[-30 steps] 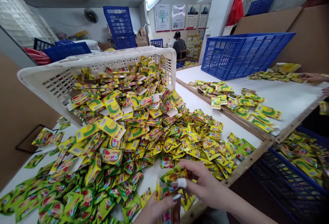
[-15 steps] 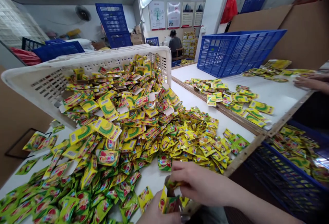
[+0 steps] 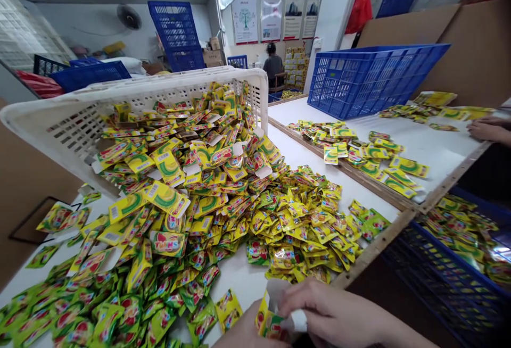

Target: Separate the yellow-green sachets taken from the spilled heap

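Note:
At the bottom centre, my left hand (image 3: 243,332) is wrapped round a small yellow and green carton (image 3: 264,313), its pale top flap standing up. My right hand (image 3: 319,305) is closed at the carton's mouth, fingers bent against the flap and upper edge. A white patch shows by the right thumb; whether it is a flap or a finger cover I cannot tell. The carton's inside is mostly hidden. Just left of my hands lies a single yellow sachet (image 3: 228,309). Beyond are heaps of green sachets (image 3: 96,311) and yellow sachets (image 3: 303,220).
A white basket (image 3: 261,92) lies tipped, spilling flat cartons (image 3: 170,167) onto the table. Wooden strips (image 3: 375,241) edge the tabletop. At the right are a blue crate (image 3: 355,82), more cartons (image 3: 375,151), a lower filled crate (image 3: 439,268) and another person's hand (image 3: 489,129).
My right hand has shifted slightly right and down at the carton's mouth. The yellow-brown piece it pinched there is out of sight, and the carton's flap now shows upright.

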The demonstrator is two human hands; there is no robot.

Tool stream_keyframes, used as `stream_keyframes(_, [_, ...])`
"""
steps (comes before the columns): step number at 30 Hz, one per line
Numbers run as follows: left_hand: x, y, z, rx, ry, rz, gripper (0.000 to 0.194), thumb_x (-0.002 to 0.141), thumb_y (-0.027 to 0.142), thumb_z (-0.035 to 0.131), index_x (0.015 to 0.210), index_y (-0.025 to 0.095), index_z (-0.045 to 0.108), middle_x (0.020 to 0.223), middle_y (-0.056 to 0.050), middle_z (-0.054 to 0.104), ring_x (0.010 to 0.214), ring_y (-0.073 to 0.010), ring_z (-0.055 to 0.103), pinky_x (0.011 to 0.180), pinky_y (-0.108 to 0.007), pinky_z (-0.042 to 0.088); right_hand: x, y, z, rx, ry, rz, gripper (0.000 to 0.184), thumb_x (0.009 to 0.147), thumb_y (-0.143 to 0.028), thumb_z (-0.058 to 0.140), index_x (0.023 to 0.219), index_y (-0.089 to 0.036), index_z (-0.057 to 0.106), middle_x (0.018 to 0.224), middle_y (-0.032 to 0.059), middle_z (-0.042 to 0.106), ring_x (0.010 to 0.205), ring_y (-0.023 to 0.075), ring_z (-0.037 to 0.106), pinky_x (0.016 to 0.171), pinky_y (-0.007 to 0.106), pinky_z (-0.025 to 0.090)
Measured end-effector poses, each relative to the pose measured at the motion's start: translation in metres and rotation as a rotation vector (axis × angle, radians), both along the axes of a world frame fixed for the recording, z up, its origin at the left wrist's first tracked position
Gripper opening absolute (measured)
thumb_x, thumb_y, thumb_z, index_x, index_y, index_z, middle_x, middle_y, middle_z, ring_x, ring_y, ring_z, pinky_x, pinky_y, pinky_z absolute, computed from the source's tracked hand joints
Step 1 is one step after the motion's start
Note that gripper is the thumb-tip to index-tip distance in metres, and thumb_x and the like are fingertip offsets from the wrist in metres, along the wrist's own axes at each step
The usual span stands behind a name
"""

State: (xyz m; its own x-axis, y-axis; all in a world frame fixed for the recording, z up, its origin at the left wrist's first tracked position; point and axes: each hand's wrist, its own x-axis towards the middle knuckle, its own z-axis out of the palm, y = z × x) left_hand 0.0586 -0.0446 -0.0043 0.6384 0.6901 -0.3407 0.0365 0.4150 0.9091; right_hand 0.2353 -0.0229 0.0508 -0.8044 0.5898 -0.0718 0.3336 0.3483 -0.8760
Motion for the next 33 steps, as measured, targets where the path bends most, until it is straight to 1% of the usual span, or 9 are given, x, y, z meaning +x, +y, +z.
stream_keyframes(4, [0.01,0.01,0.009,0.107,-0.102,0.063,0.08,0.061,0.044,0.072,0.127,0.02,0.036,0.121,-0.011,0.056,0.109,-0.0256,0.054,0.096,-0.039,0.039,0.028,0.017,0.013,0.13,0.043,-0.202,0.021,0.083,-0.018,0.045,0.077,-0.021,0.064,0.076,0.003,0.065,0.073,0.0156,0.059,0.068,0.024,0.046])
stream_keyframes(8, [-0.002,0.04,-0.006,0.663,0.606,0.309,0.044,0.082,0.034,0.051,0.123,0.023,0.041,0.126,-0.01,0.049,0.117,-0.022,0.045,0.101,-0.039,0.034,0.091,0.08,0.027,0.624,-0.115,-0.936,0.02,0.079,-0.024,0.049,0.092,-0.017,0.062,0.079,0.0066,0.066,0.054,0.017,0.055,0.063,0.034,0.046])
stream_keyframes(10, [-0.008,0.055,-0.021,0.817,0.842,0.316,0.037,0.082,0.027,0.047,0.118,0.018,0.047,0.121,-0.013,0.051,0.116,-0.0282,0.044,0.099,-0.047,0.034,0.111,0.108,0.027,0.78,-0.276,-1.05,0.033,0.081,-0.025,0.045,0.111,-0.014,0.055,0.104,0.0139,0.063,0.058,0.0191,0.057,0.07,0.041,0.045])
stream_keyframes(14, [-0.011,0.065,-0.038,0.801,0.928,0.342,0.039,0.07,0.016,0.057,0.109,0.008,0.054,0.112,-0.02,0.052,0.11,-0.0408,0.044,0.089,-0.058,0.035,0.1,0.125,0.002,0.721,-0.342,-0.769,0.04,0.079,-0.03,0.051,0.117,-0.018,0.053,0.111,0.012,0.062,0.088,0.0245,0.06,0.079,0.04,0.047])
stream_keyframes(17, [-0.015,0.058,-0.035,0.779,0.872,0.371,0.029,0.072,0.02,0.056,0.1,0.015,0.055,0.104,-0.013,0.055,0.102,-0.0339,0.05,0.084,-0.048,0.041,0.081,0.121,-0.026,0.658,-0.325,-0.565,0.046,0.069,-0.024,0.062,0.115,-0.024,0.056,0.118,0.0075,0.06,0.111,0.0268,0.051,0.09,0.041,0.042])
stream_keyframes(19, [-0.023,0.053,-0.032,0.734,0.799,0.389,0.023,0.077,0.026,0.053,0.099,0.019,0.054,0.102,-0.009,0.058,0.095,-0.0271,0.055,0.081,-0.041,0.044,0.076,0.117,-0.038,0.624,-0.309,-0.551,0.035,0.074,-0.015,0.054,0.107,-0.021,0.06,0.114,0.0097,0.062,0.115,0.0289,0.048,0.093,0.047,0.037])
stream_keyframes(23, [-0.039,0.053,-0.036,0.559,0.632,0.401,0.023,0.083,0.036,0.045,0.086,0.017,0.057,0.079,-0.004,0.065,0.065,-0.0175,0.06,0.063,-0.031,0.049,0.068,0.103,-0.029,0.557,-0.236,-0.63,0.027,0.086,-0.014,0.036,0.099,-0.014,0.06,0.1,0.0123,0.064,0.097,0.0247,0.057,0.086,0.044,0.042])
stream_keyframes(28, [-0.042,0.054,-0.028,0.446,0.489,0.379,0.027,0.081,0.04,0.049,0.08,0.015,0.06,0.066,0.0,0.06,0.051,-0.0121,0.053,0.047,-0.023,0.044,0.02,0.066,-0.007,0.32,-0.062,-0.225,0.007,0.08,-0.021,0.055,0.081,-0.018,0.062,0.099,0.0025,0.058,0.091,0.0143,0.056,0.08,0.025,0.045])
stream_keyframes(33, [-0.034,0.044,-0.004,0.486,0.456,0.358,0.023,0.081,0.038,0.053,0.078,0.018,0.064,0.069,0.0,0.064,0.057,-0.0114,0.054,0.053,-0.021,0.042,-0.021,0.052,-0.029,0.306,-0.229,-0.097,0.015,0.075,-0.012,0.054,0.086,-0.019,0.062,0.089,0.0022,0.063,0.085,0.0153,0.057,0.075,0.024,0.043])
